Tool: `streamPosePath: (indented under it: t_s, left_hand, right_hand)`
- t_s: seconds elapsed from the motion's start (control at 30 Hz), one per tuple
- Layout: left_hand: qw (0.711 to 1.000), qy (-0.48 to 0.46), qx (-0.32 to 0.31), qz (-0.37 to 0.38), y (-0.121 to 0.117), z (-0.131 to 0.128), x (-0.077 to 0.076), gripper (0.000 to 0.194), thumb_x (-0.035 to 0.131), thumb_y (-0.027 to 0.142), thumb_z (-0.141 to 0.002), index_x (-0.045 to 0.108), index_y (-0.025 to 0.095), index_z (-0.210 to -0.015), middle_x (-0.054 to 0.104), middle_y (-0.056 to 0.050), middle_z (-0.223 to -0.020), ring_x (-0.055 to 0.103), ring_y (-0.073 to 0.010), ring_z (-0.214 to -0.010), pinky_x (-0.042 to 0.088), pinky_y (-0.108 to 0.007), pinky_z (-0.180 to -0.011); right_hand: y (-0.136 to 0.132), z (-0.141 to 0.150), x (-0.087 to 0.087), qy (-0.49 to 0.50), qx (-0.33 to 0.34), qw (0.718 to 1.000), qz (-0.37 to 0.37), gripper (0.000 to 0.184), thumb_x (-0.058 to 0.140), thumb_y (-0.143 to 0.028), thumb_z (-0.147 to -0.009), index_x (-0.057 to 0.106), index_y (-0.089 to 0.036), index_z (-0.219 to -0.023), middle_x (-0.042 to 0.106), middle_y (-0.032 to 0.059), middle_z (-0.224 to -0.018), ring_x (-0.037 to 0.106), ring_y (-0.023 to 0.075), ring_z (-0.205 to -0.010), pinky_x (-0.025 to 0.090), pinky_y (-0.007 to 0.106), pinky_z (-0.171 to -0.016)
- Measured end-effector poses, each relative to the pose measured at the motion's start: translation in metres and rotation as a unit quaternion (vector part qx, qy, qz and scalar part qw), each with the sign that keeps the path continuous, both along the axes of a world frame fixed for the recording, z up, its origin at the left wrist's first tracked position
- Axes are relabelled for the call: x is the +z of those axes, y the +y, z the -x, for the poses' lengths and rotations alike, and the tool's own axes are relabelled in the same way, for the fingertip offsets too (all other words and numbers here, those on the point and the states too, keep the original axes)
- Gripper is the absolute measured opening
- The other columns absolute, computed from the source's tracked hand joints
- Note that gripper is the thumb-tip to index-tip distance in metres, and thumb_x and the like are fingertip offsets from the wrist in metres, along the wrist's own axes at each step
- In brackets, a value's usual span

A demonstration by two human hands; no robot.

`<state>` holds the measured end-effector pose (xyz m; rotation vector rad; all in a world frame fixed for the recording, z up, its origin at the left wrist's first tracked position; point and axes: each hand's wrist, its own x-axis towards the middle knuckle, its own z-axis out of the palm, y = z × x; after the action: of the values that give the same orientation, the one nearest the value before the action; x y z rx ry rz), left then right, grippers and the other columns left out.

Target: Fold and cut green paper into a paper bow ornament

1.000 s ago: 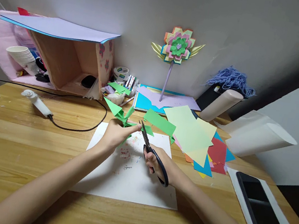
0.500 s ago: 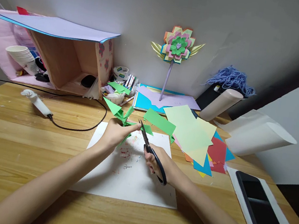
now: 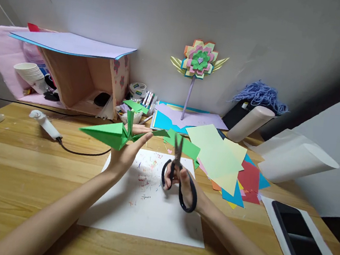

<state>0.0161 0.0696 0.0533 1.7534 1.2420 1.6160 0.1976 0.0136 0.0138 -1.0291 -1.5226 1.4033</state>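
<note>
The left hand (image 3: 124, 157) grips folded green paper (image 3: 105, 133) — the right hand (image 3: 188, 190) holds scissors (image 3: 177, 161), blades parted, over a white sheet (image 3: 143, 217).

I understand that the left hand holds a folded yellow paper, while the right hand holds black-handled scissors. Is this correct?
Not quite: the folded paper in the left hand is green, not yellow, as the head view shows. The right hand does hold black-handled scissors.
</note>
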Motion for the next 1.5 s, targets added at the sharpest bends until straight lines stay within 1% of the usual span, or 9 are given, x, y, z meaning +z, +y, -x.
streamPosePath:
  t_s: [0.2, 0.37, 0.57, 0.67, 0.8, 1.0, 1.07, 1.2, 1.5]
  left_hand:
    - [0.957, 0.2, -0.022, -0.209, -0.009, 0.002, -0.008, 0.008, 0.065, 0.038, -0.074, 0.07, 0.033, -0.069, 0.07, 0.003, -0.088, 0.058, -0.0178, -0.092, 0.022, -0.043, -0.106]
    - [0.93, 0.284, -0.121, -0.199, -0.012, 0.003, -0.022, 0.003, 0.07, 0.04, -0.069, 0.069, 0.042, -0.071, 0.07, 0.006, -0.079, 0.059, -0.0161, -0.077, 0.019, -0.043, -0.107]
    - [0.898, 0.274, -0.026, -0.345, -0.005, 0.001, -0.028, 0.044, 0.066, 0.034, -0.074, 0.055, 0.039, -0.116, 0.057, -0.002, -0.113, 0.051, -0.0186, -0.105, 0.02, -0.038, -0.108]
    - [0.947, 0.189, -0.03, -0.259, 0.001, -0.001, -0.027, 0.06, 0.063, 0.035, -0.076, 0.041, 0.027, -0.131, 0.042, -0.011, -0.127, 0.043, -0.0244, -0.116, 0.034, -0.039, -0.1]
    - [0.986, 0.025, -0.165, 0.023, 0.01, -0.003, -0.024, 0.047, 0.056, 0.036, -0.08, 0.049, 0.018, -0.123, 0.055, -0.013, -0.115, 0.056, -0.0205, -0.099, 0.045, -0.035, -0.087]
    - [0.823, -0.154, -0.362, 0.409, 0.008, -0.004, -0.006, 0.061, 0.041, 0.062, -0.078, 0.069, 0.01, -0.091, 0.069, -0.015, -0.089, 0.064, -0.0228, -0.084, 0.048, -0.033, -0.08]
    - [0.806, -0.149, -0.378, 0.43, 0.003, -0.004, -0.001, 0.06, 0.047, 0.063, -0.075, 0.07, 0.01, -0.09, 0.07, -0.014, -0.086, 0.064, -0.0239, -0.083, 0.048, -0.034, -0.078]
    - [0.838, -0.073, -0.338, 0.423, -0.004, -0.006, -0.001, 0.034, 0.072, 0.041, -0.064, 0.071, 0.012, -0.083, 0.071, -0.01, -0.08, 0.064, -0.0202, -0.076, 0.048, -0.029, -0.072]
    - [0.881, -0.036, -0.221, 0.416, -0.003, -0.007, -0.003, 0.027, 0.073, 0.037, -0.059, 0.069, 0.011, -0.066, 0.069, -0.009, -0.067, 0.06, -0.0152, -0.055, 0.045, -0.024, -0.05]
  right_hand:
    - [0.015, -0.009, 0.022, 0.177, -0.111, 0.965, 0.16, 0.044, 0.061, -0.059, -0.069, 0.05, -0.017, -0.065, 0.059, 0.0014, -0.063, 0.06, 0.0148, -0.057, 0.05, 0.031, -0.061]
    - [0.017, -0.018, 0.021, 0.129, -0.082, 0.974, 0.166, 0.035, 0.076, -0.04, -0.061, 0.053, -0.015, -0.068, 0.059, 0.0002, -0.062, 0.061, 0.0156, -0.056, 0.05, 0.031, -0.061]
    - [0.024, -0.019, 0.006, 0.155, -0.12, 0.972, 0.128, 0.04, 0.081, -0.032, -0.055, 0.048, -0.016, -0.071, 0.057, -0.0028, -0.056, 0.063, 0.0176, -0.054, 0.051, 0.032, -0.057]
    - [0.026, -0.019, 0.011, 0.168, -0.166, 0.967, 0.097, 0.045, 0.082, -0.033, -0.053, 0.042, -0.018, -0.069, 0.058, -0.0036, -0.054, 0.062, 0.0171, -0.05, 0.051, 0.031, -0.056]
    - [0.027, -0.019, 0.017, 0.184, -0.208, 0.957, 0.08, 0.05, 0.082, -0.032, -0.052, 0.037, -0.02, -0.07, 0.061, -0.0034, -0.057, 0.063, 0.0161, -0.053, 0.052, 0.03, -0.057]
    - [0.029, -0.017, 0.012, 0.178, -0.239, 0.952, 0.07, 0.052, 0.083, -0.033, -0.05, 0.038, -0.02, -0.071, 0.061, -0.0039, -0.059, 0.062, 0.0151, -0.05, 0.052, 0.029, -0.055]
    - [0.029, -0.016, 0.01, 0.162, -0.249, 0.953, 0.066, 0.051, 0.082, -0.035, -0.05, 0.038, -0.02, -0.072, 0.06, -0.0046, -0.057, 0.063, 0.0156, -0.051, 0.051, 0.028, -0.055]
    - [0.027, -0.015, 0.005, 0.105, -0.235, 0.966, 0.032, 0.042, 0.078, -0.037, -0.057, 0.042, -0.019, -0.071, 0.059, -0.0036, -0.056, 0.065, 0.0174, -0.056, 0.05, 0.028, -0.056]
    - [0.021, -0.013, 0.004, 0.004, -0.188, 0.982, 0.0, 0.036, 0.063, -0.05, -0.072, 0.047, -0.018, -0.076, 0.06, 0.0015, -0.066, 0.062, 0.0172, -0.06, 0.049, 0.03, -0.06]
